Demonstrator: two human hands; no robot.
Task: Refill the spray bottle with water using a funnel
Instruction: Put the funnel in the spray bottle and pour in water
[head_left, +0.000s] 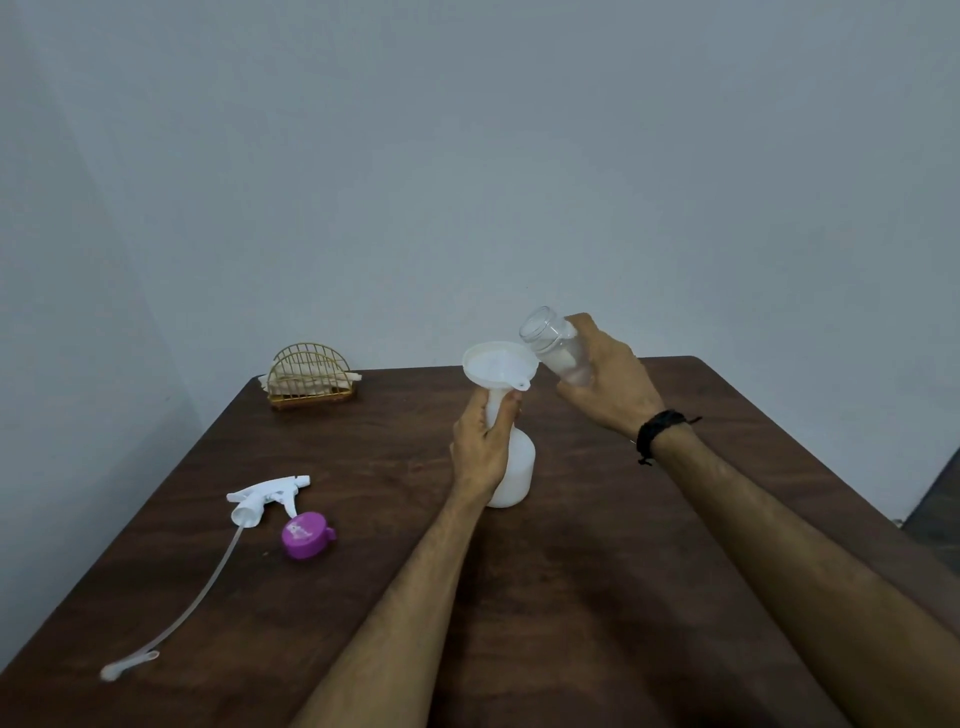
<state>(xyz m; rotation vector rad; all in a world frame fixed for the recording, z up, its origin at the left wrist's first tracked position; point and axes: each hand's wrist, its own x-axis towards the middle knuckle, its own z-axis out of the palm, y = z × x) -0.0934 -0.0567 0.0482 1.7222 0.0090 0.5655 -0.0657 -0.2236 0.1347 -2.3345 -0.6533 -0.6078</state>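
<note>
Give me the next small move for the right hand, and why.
Probably tip the clear bottle further, bringing its mouth over the funnel. The right hand holds it tilted beside the rim, mouth up-left, no water visibly flowing. The funnel already sits in the spray bottle, steadied at the neck by the left hand.

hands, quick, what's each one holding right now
Left hand: closed on the white plastic spray bottle's neck.
Right hand: closed on the tilted clear plastic bottle.
</note>
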